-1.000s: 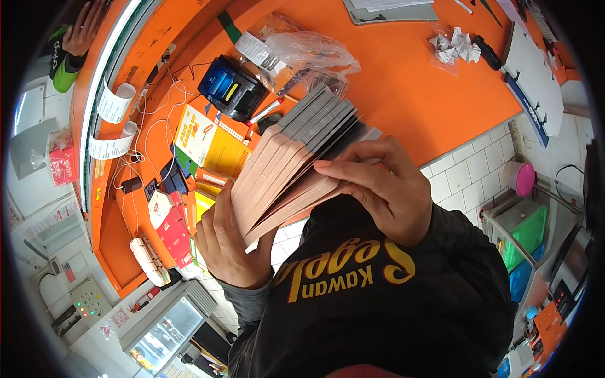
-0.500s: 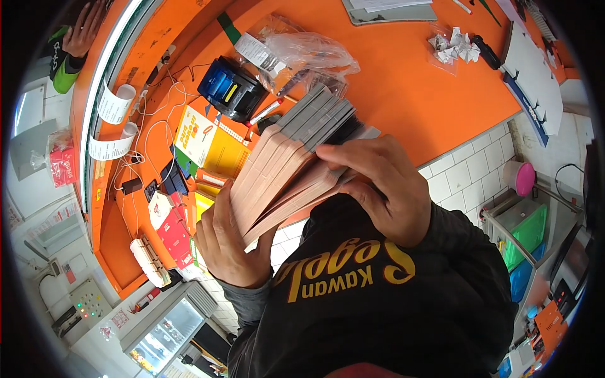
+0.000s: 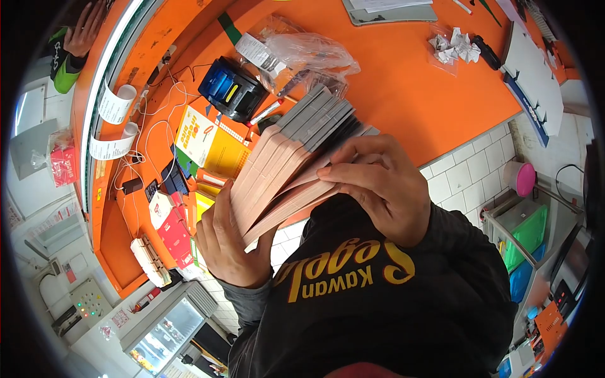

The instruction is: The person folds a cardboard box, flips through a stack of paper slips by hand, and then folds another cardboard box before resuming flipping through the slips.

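Note:
A thick stack of paper [image 3: 268, 167], pinkish along most of its edge and grey at the far end, is held up in front of my chest. My left hand [image 3: 230, 242] is wrapped round its near end, thumb below and fingers on the left side. My right hand [image 3: 384, 189] has thumb and fingers pinched on loose sheets [image 3: 309, 189] on the right side. These sheets fan apart from the main stack, leaving a dark gap. What is printed on them cannot be made out.
On the orange counter [image 3: 403, 82] lie a blue-and-black device [image 3: 232, 89], plastic wrapping [image 3: 309, 53], a marker [image 3: 265, 112], yellow printed material [image 3: 220, 148], red-and-white packaging [image 3: 173, 233] and crumpled paper [image 3: 454, 45]. Another person's hand [image 3: 82, 31] shows beyond the glass at upper left.
My right fingertips have slid down from the grey far end of the stack and curled closer together on the loose sheets. My left hand and the main stack stay nearly still.

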`<act>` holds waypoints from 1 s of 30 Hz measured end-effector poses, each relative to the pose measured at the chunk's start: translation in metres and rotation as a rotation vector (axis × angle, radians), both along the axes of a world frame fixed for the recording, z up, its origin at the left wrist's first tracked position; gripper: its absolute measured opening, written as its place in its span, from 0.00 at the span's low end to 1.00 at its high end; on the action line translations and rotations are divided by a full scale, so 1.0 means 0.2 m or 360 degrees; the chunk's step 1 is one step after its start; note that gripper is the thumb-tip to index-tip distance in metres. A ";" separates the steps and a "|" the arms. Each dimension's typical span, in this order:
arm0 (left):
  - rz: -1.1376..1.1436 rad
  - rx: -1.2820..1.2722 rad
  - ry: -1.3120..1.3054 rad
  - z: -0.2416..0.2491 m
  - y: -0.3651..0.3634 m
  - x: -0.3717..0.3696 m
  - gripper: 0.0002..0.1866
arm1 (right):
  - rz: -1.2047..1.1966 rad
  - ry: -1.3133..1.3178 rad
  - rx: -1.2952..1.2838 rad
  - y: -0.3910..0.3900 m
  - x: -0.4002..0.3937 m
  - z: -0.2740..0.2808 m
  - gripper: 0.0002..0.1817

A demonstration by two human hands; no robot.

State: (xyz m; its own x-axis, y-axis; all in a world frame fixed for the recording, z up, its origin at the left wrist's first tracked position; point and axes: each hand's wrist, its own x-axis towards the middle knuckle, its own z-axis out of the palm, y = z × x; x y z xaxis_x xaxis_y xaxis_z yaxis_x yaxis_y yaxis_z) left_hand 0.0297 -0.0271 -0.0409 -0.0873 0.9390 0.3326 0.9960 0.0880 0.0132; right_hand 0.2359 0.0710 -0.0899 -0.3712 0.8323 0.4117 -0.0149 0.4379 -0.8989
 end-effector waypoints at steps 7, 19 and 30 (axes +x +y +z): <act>0.0029 -0.0073 -0.0013 0.01 0.00 0.01 0.52 | -0.0005 -0.0107 0.0099 0.01 0.01 0.03 0.20; 0.0052 -0.0083 -0.0016 0.01 -0.01 0.01 0.52 | 0.0003 -0.0257 0.0092 0.01 0.01 0.01 0.24; 0.0053 -0.0078 -0.0086 0.02 0.00 0.02 0.52 | 0.0009 -0.0142 0.0167 0.04 0.02 0.02 0.19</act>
